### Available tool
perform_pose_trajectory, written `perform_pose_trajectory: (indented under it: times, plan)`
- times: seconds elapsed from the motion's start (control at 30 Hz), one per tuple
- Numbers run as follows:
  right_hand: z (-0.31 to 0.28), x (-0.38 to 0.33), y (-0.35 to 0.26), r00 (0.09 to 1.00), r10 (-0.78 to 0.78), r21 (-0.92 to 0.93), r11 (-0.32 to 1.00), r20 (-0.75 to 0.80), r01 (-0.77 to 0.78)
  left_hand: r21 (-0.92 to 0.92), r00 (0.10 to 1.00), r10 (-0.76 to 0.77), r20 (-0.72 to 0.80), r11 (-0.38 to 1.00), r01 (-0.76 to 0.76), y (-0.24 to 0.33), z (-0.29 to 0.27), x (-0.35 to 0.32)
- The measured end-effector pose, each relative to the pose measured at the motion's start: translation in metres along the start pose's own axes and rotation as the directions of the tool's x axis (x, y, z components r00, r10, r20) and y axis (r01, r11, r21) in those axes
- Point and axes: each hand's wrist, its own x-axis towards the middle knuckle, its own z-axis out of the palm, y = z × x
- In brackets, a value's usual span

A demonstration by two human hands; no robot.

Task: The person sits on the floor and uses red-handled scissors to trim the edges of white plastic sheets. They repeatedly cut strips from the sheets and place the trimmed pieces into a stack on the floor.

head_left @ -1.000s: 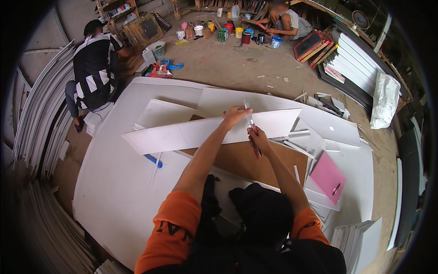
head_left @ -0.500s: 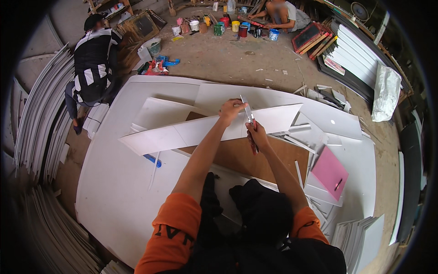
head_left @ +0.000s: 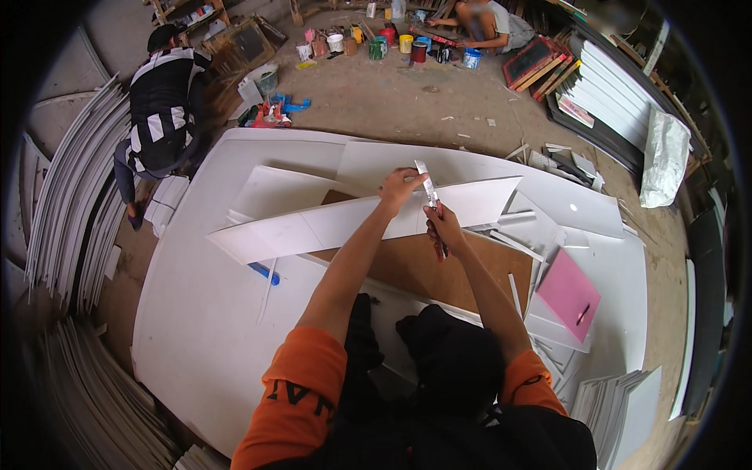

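Left hand [head_left: 401, 188] presses flat on the long white strip [head_left: 352, 223] lying across the brown board [head_left: 439, 266]. Right hand [head_left: 443, 227] is closed round the knife [head_left: 429, 192], blade on the strip. Best to keep fingers clear of the blade and pull steadily.

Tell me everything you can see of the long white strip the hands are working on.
The long white strip is a flat, thin panel, matt white, looking like foam board or plastic sheet. It lies slantwise across a brown board and larger white sheets, its left end pointed, its right end wider and cut at an angle. The left hand presses down on its upper edge; the right hand holds a knife, blade on the strip beside the left hand's fingers.
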Motion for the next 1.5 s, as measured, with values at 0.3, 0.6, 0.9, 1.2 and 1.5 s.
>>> perform_pose_trajectory:
  times: [0.3, 0.6, 0.9, 1.2, 1.5]
  plan:
    - [-0.017, -0.013, -0.022, 0.992, -0.123, -0.372, 0.921, 0.012, 0.119, 0.649, 0.951, 0.282, 0.13, 0.701, -0.296, -0.034, 0.002, 0.001]
    - [-0.014, -0.025, 0.001, 0.919, -0.299, -0.79, 0.613, -0.259, -0.023, 0.685, 0.89, 0.371, 0.266, 0.577, -0.445, -0.024, -0.005, -0.004]
    - [0.007, -0.042, -0.008, 0.939, -0.183, -0.783, 0.609, -0.292, -0.125, 0.68, 0.944, 0.226, 0.242, 0.654, -0.331, -0.012, -0.008, -0.003]
    - [0.022, -0.047, -0.014, 0.913, -0.232, -0.866, 0.457, -0.336, -0.203, 0.704, 0.981, 0.09, 0.171, 0.686, -0.186, -0.004, -0.007, -0.001]
    - [0.028, -0.048, -0.021, 0.907, -0.239, -0.862, 0.462, -0.347, -0.208, 0.704, 0.984, 0.081, 0.156, 0.69, -0.169, -0.001, -0.008, 0.001]
